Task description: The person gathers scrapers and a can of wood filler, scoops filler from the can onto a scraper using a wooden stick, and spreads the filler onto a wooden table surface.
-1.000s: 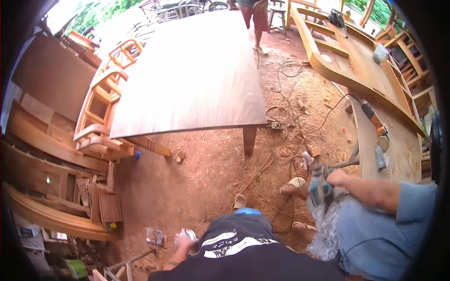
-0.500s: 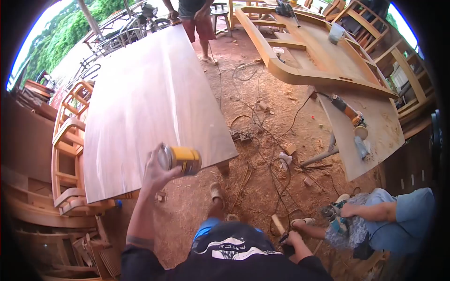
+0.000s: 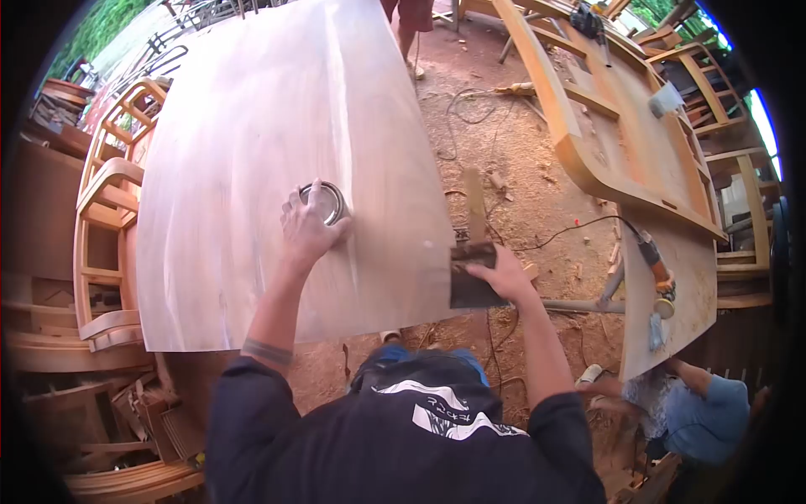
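My left hand (image 3: 311,227) is wrapped round a can (image 3: 326,203) with a shiny metal top, upright on a large pale wooden panel (image 3: 243,160). Much of the can's side is hidden by my fingers. At the panel's right edge, my right hand (image 3: 502,275) grips a dark flat tool (image 3: 474,290), which looks like a broad rectangular blade. A pale wooden stick (image 3: 475,197) shows just beyond it; blur hides whether the two are joined. White streaks run along the panel's grain.
A wooden frame (image 3: 579,168) with a translucent cup (image 3: 666,99) on it stands at the right. Below it, a board (image 3: 672,311) carries an orange power tool (image 3: 659,273). Cords and shavings cover the floor. Another person (image 3: 705,412) is at the lower right.
My left hand has lowered the can from a tilted hold in the air onto the panel. My right hand has risen from my side to the panel's right edge with the tool.
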The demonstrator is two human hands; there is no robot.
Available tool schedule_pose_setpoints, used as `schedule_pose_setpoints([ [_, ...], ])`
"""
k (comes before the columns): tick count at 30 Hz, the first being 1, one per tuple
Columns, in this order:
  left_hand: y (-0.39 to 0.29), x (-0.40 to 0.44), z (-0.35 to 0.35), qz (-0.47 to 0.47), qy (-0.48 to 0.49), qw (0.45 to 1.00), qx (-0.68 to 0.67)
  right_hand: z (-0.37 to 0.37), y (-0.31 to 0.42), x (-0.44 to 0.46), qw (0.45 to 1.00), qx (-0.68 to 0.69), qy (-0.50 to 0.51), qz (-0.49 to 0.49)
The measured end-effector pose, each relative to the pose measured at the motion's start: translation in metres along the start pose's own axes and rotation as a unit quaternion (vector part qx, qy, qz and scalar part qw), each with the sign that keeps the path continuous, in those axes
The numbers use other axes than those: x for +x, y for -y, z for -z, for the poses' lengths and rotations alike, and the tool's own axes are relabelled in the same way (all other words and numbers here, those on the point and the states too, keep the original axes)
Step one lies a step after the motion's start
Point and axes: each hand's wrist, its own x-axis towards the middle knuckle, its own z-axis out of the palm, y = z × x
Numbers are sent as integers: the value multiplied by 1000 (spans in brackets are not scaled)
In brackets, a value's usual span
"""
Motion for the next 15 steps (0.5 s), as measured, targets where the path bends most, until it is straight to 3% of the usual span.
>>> schedule_pose_setpoints([
  [4, 10, -34, 9, 37, -110, 988, -103, -63, -6, 127, 994, 45, 96, -29],
  [7, 10, -73, 8, 93, -152, 976, -123, -95, -15, 151, 992, -114, -40, -22],
  [8, 7, -88, 10, 119, -156, 973, -119, -93, -30, 162, 979, -192, -59, 28],
  [11, -1, -122, 1, 174, -154, 967, -101, -60, -45, 153, 988, -107, -89, 74],
  [15, -43, -135, -20, 158, -133, 974, -98, 7, -99, 99, 985, 2, -135, 103],
])
